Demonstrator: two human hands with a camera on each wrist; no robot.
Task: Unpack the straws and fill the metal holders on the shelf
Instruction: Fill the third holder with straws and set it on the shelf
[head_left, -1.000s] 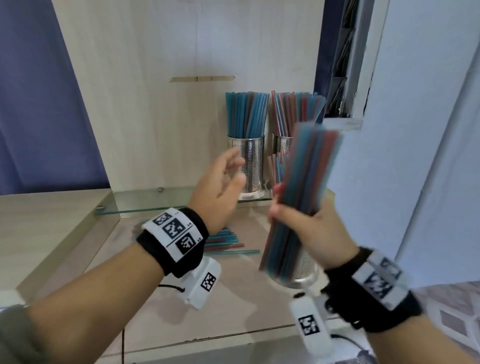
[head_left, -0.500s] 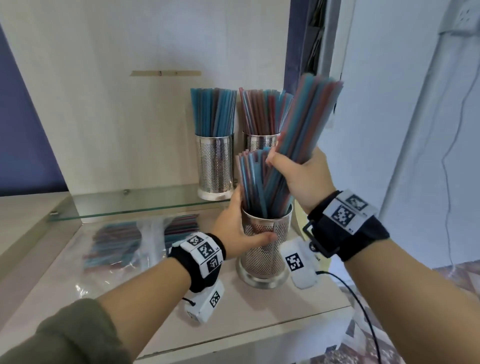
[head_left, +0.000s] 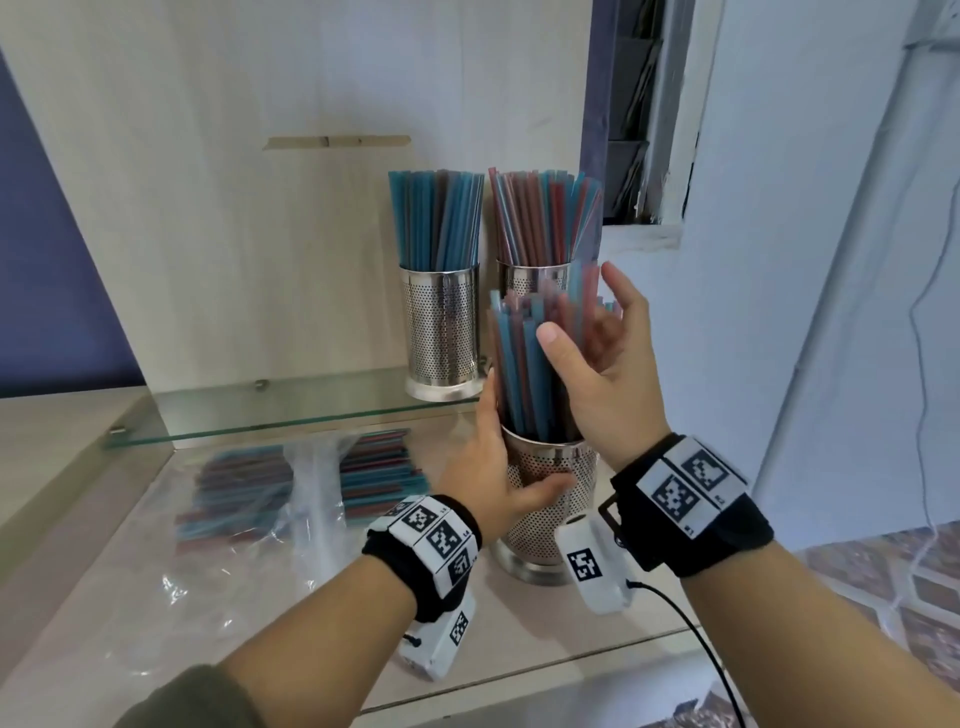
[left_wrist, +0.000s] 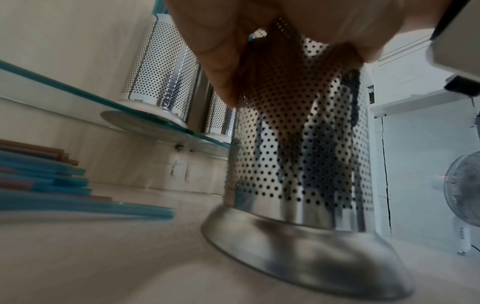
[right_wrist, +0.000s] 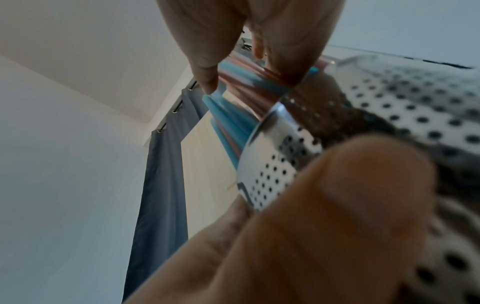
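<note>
A perforated metal holder (head_left: 550, 514) stands on the wooden counter, packed with blue and red straws (head_left: 524, 374). My left hand (head_left: 483, 467) grips the holder's upper wall, thumb across the front; the left wrist view shows its fingers (left_wrist: 215, 51) on the mesh (left_wrist: 298, 154). My right hand (head_left: 608, 374) cups the straws loosely above the rim, thumb in front, fingers spread straight behind. In the right wrist view the straws (right_wrist: 233, 107) fan out of the holder's rim (right_wrist: 272, 144). Two filled holders (head_left: 441, 332) (head_left: 530, 280) stand on the glass shelf (head_left: 260, 415).
Loose straws (head_left: 239, 488) lie in an opened clear plastic bag (head_left: 311, 493) on the counter to the left, under the glass shelf. A white wall is close on the right. A fan (left_wrist: 462, 185) stands on the floor beyond the counter's right end.
My right hand lowered its bundle of straws into the holder and loosened its grip, so the straws now stand inside. My left hand keeps holding the holder.
</note>
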